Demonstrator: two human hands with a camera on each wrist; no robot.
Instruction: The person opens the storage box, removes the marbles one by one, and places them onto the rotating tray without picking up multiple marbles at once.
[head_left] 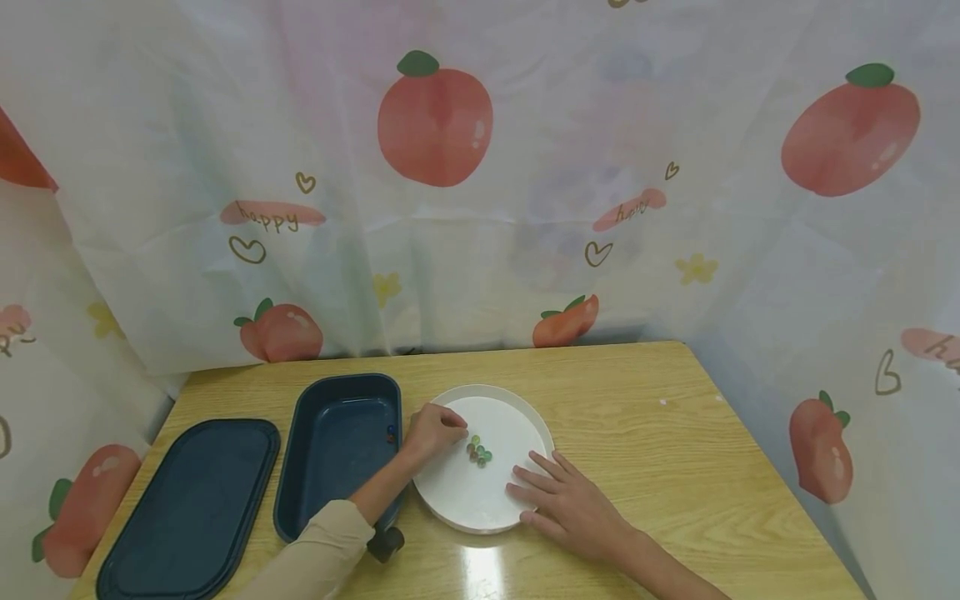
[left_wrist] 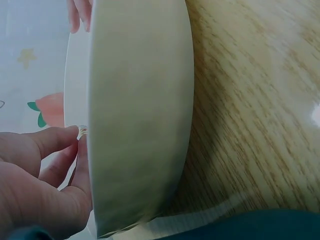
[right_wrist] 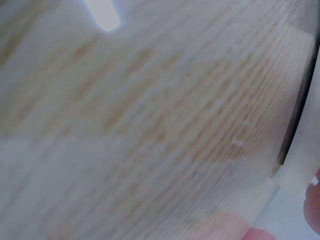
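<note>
My left hand [head_left: 433,432] is over the left side of a round white tray [head_left: 450,504]. In the left wrist view its thumb and fingertip pinch a small clear marble [left_wrist: 83,131] with a yellowish swirl, close to the tray's rim. Several green and reddish-brown marbles [head_left: 482,457] lie clustered on the tray, just right of those fingertips. My right hand [head_left: 573,510] rests at the tray's right rim with its fingers spread and fairly straight, holding nothing. Only a little of its fingers [right_wrist: 312,205] shows at the edge of the right wrist view.
Left of the tray stands a dark blue rectangular container [head_left: 330,458], with a blue and a reddish marble [head_left: 391,434] by its right wall. A dark blue lid [head_left: 191,508] lies farther left. The wooden table [head_left: 637,417] meets a fruit-print curtain [head_left: 487,275] behind.
</note>
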